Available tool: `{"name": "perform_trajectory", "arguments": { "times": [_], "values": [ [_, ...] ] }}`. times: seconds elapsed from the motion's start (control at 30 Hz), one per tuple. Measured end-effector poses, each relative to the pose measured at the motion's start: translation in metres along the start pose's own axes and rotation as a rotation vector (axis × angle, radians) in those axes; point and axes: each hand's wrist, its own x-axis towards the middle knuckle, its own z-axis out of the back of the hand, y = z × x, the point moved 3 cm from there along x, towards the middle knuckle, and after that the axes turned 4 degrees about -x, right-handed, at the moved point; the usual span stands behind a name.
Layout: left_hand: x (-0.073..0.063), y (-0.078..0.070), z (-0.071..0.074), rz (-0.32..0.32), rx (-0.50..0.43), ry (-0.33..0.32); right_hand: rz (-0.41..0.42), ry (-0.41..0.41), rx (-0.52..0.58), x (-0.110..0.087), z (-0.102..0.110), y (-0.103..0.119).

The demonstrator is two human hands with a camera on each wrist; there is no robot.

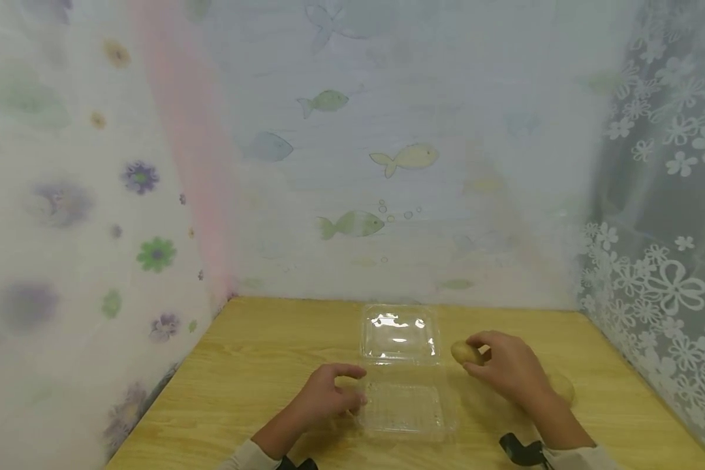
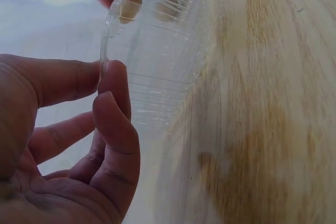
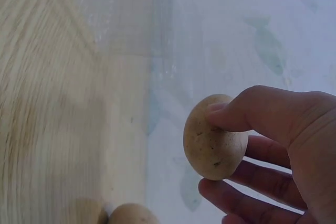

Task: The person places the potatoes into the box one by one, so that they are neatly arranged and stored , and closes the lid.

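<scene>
A clear plastic clamshell container [image 1: 402, 408] lies open on the table, its lid [image 1: 399, 333] folded back toward the wall. At the container's left side, my left hand [image 1: 329, 395] pinches the rim between thumb and fingers; the left wrist view shows the ribbed wall [image 2: 157, 51] close up. To the right of the container, my right hand [image 1: 511, 369] holds a small brown potato [image 3: 212, 140] with dark specks, above the table. Another potato [image 3: 133, 216] shows at the bottom of the right wrist view; in the head view, the right wrist partly covers potatoes [image 1: 563, 390].
The wood-grain table [image 1: 258, 365] meets a fish-printed wall covering [image 1: 411, 196] at the back. Flower-printed sheets stand along the left [image 1: 94, 228] and right [image 1: 670, 261] sides.
</scene>
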Motion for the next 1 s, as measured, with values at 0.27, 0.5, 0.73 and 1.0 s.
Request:
{"name": "perform_trajectory", "arguments": {
  "times": [0.27, 0.5, 0.73, 1.0],
  "values": [
    [-0.008, -0.009, -0.006, -0.002, 0.022, -0.025, 0.101, -0.049, 0.025, 0.002, 0.002, 0.018],
    [-0.015, -0.012, -0.01, 0.01, 0.015, -0.018, 0.146, -0.033, 0.071, 0.002, 0.006, 0.031],
    [-0.016, -0.013, -0.01, 0.018, 0.026, -0.024, 0.171, 0.04, 0.133, 0.008, 0.005, 0.047],
    [-0.016, -0.01, -0.01, 0.023, 0.032, -0.021, 0.214, 0.069, 0.168, 0.013, 0.004, 0.065]
  ]
}}
